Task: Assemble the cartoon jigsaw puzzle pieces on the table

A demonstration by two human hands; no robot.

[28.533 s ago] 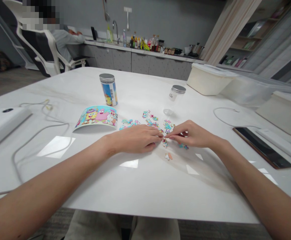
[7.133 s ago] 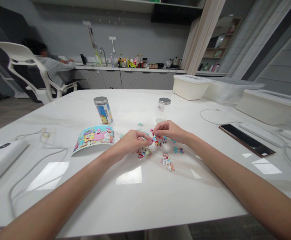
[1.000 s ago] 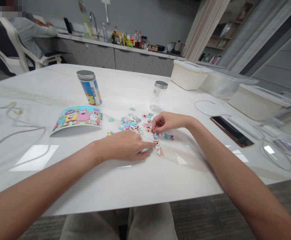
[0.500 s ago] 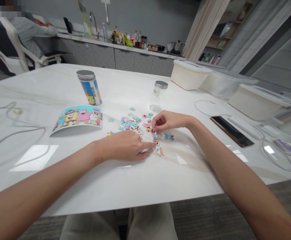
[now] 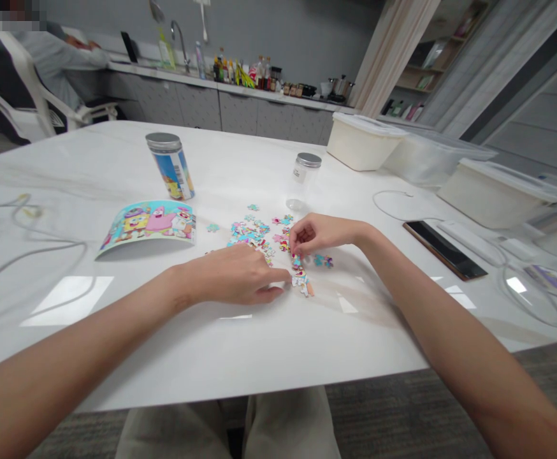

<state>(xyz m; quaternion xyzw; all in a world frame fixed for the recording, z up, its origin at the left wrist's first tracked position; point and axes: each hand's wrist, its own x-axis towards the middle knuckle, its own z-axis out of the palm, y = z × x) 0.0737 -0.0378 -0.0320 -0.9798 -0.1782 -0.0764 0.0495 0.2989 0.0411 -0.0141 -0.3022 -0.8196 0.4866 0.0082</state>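
Observation:
My right hand (image 5: pixel 313 234) pinches a small puzzle piece (image 5: pixel 296 260) at the top of a few joined puzzle pieces (image 5: pixel 301 282). At their left edge rests the index fingertip of my left hand (image 5: pixel 233 275), its thumb apart below and the other fingers curled. A pile of loose puzzle pieces (image 5: pixel 250 233) lies beyond my left hand, partly hidden by it. Another small cluster (image 5: pixel 324 261) sits to the right of my right hand. The curved picture sheet (image 5: pixel 151 223) with cartoon figures lies on the left.
A printed canister (image 5: pixel 171 167) with a metal lid and a clear jar (image 5: pixel 304 182) stand behind the pieces. Plastic boxes (image 5: pixel 364 143) line the right rear. On the right lie a phone (image 5: pixel 443 248) and cables. A person in a grey sleeve (image 5: pixel 85 59) sits at the far left.
My left index finger has drawn back slightly leftward, from on top of the joined pieces to their left edge. My right hand keeps its pinch in nearly the same place.

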